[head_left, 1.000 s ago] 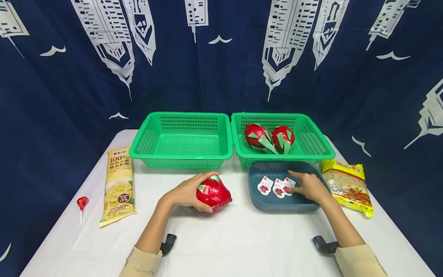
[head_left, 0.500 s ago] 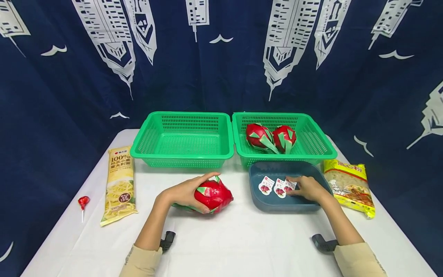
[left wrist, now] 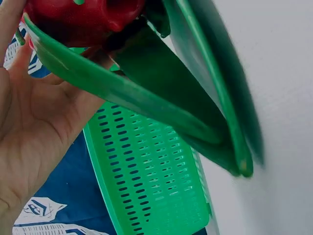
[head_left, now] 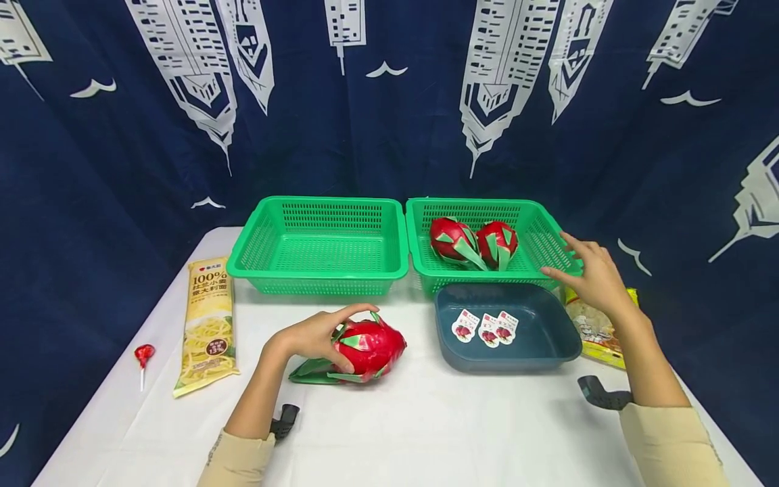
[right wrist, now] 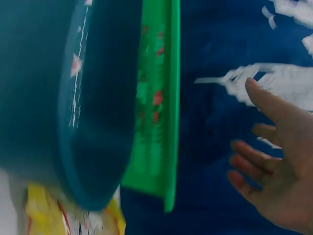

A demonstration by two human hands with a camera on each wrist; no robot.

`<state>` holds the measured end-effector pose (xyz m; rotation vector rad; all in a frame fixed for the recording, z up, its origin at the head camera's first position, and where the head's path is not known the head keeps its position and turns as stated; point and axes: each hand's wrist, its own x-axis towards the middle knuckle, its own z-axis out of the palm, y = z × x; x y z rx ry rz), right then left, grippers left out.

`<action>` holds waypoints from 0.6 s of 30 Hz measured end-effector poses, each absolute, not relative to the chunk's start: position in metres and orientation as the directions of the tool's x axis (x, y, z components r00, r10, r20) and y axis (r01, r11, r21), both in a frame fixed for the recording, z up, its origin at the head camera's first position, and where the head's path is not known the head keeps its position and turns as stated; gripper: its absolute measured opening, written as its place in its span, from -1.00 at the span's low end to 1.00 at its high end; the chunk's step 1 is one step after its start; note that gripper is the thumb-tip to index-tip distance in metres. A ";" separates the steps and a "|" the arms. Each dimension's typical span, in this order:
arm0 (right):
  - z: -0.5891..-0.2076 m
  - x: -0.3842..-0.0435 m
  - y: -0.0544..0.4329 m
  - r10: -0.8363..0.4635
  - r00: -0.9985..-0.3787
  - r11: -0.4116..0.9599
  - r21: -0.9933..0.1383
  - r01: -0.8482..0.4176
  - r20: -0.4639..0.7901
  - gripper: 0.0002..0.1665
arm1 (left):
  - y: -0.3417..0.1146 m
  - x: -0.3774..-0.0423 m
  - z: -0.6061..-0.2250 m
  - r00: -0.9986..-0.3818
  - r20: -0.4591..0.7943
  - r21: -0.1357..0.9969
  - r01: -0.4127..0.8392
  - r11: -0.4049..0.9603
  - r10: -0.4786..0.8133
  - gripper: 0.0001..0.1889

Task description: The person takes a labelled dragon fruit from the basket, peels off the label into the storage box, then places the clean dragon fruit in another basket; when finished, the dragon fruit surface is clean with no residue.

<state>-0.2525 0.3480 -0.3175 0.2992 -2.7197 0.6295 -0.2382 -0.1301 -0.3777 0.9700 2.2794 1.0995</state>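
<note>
A red dragon fruit [head_left: 370, 348] with green leaves lies on the white table, left of the dark blue bin [head_left: 447, 348]. My left hand [head_left: 310, 338] grips its left side, thumb in front and fingers behind. In the left wrist view, long leaves of the dragon fruit [left wrist: 83, 19] stretch past my left palm [left wrist: 44, 112]. My right hand [head_left: 599, 277] hovers by the right corner of the right green basket [head_left: 420, 272], fingers spread and nothing held. Inside the bin lie three white stickers [head_left: 489, 331] printed with dragon fruit.
Two more dragon fruits [head_left: 452, 239] sit in the right basket. Beside it stands another green basket [head_left: 331, 253]. A yellow noodle packet [head_left: 209, 325] and a red lollipop [head_left: 144, 352] lie at the left. My right forearm partly covers a yellow bag [head_left: 596, 325] at the right.
My right hand has left the bin, moving right and back toward the right basket's corner. My left hand and the dragon fruit have shifted slightly left, showing more of its green leaves.
</note>
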 end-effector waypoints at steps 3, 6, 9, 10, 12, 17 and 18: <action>-0.324 -0.266 0.367 -0.094 -0.965 0.895 -0.403 -0.190 0.245 0.13 | -0.128 -0.241 -0.373 -0.678 -0.020 0.794 0.436 0.424 0.735 -0.01; -0.336 -0.277 0.380 -0.082 -0.989 0.899 -0.420 -0.126 0.122 0.20 | -0.118 -0.247 -0.355 -0.689 0.047 0.784 0.475 0.401 0.723 -0.01; -0.347 -0.287 0.388 -0.090 -0.996 0.897 -0.434 -0.089 0.019 0.20 | -0.096 -0.258 -0.323 -0.694 0.147 0.774 0.524 0.354 0.705 -0.01; -0.350 -0.289 0.389 -0.091 -0.996 0.895 -0.438 -0.081 -0.004 0.20 | -0.087 -0.264 -0.311 -0.688 0.192 0.759 0.556 0.339 0.699 -0.01; -0.353 -0.292 0.390 -0.091 -0.995 0.892 -0.448 -0.066 -0.035 0.20 | -0.064 -0.278 -0.289 -0.675 0.282 0.729 0.613 0.305 0.681 -0.01; -0.359 -0.296 0.388 -0.087 -0.996 0.887 -0.457 -0.068 -0.021 0.20 | 0.000 -0.320 -0.257 -0.643 0.434 0.616 0.723 0.313 0.631 0.02; -0.360 -0.297 0.386 -0.087 -0.996 0.884 -0.463 -0.070 -0.015 0.21 | 0.012 -0.329 -0.256 -0.642 0.449 0.592 0.735 0.331 0.622 0.02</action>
